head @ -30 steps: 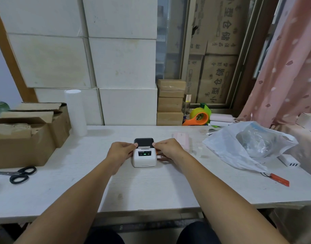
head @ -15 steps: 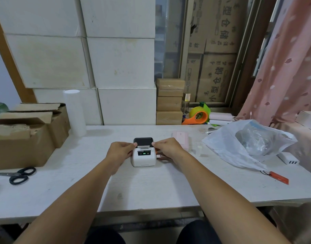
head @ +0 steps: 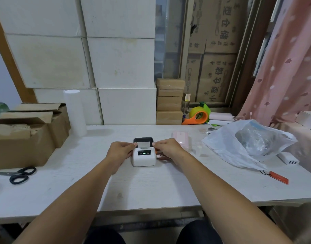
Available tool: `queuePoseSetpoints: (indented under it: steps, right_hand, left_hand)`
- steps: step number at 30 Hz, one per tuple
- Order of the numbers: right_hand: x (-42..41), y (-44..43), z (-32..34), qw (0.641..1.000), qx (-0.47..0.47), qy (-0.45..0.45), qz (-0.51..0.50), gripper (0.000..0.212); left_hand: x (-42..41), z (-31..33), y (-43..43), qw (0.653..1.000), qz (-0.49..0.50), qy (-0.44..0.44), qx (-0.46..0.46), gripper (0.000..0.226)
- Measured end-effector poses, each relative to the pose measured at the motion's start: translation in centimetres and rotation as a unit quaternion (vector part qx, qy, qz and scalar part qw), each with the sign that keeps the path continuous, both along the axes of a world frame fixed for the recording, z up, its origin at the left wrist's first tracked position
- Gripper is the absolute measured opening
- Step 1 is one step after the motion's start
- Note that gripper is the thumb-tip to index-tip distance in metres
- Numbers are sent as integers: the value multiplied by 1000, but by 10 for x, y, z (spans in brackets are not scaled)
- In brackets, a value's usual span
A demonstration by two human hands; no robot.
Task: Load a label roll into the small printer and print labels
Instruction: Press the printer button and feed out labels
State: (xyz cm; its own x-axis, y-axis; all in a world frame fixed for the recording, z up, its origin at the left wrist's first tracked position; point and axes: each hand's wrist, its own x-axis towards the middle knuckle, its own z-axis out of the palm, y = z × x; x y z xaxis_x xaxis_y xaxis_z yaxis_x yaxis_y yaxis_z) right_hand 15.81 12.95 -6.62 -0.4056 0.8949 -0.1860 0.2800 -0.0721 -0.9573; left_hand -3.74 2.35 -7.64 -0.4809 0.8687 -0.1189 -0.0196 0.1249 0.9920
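Note:
A small white printer (head: 143, 158) with a dark top and a lit green light sits mid-table. A white label strip (head: 143, 144) sticks up out of its slot. My left hand (head: 119, 151) pinches the strip's left edge while resting against the printer's left side. My right hand (head: 166, 148) pinches the strip's right edge from the other side. The roll inside the printer is hidden.
A pink box (head: 181, 140) lies just right of my right hand. A white plastic bag (head: 246, 143), a white charger (head: 288, 158) and an orange tag (head: 279, 176) lie to the right. Scissors (head: 19, 175) and open cardboard boxes (head: 26, 134) are left; a tape dispenser (head: 197, 118) behind.
The white label strip has come further up out of the slot. Both hands stay at the printer's sides, fingertips on the strip.

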Motion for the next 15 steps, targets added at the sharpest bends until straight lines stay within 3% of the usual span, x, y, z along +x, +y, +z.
queuePoseSetpoints:
  steps: [4, 11, 15]
  right_hand:
    - [6, -4, 2, 1000, -15, 18, 19, 19]
    - [10, -11, 7, 999, -1, -6, 37, 4]
    - [12, -15, 10, 998, 3, -13, 61, 21]
  left_hand:
    - [2, 2, -1, 1000, -1, 5, -1, 14]
    - [3, 1, -1, 1000, 9, 9, 2, 28]
    - [3, 0, 0, 1000, 14, 10, 2, 29]
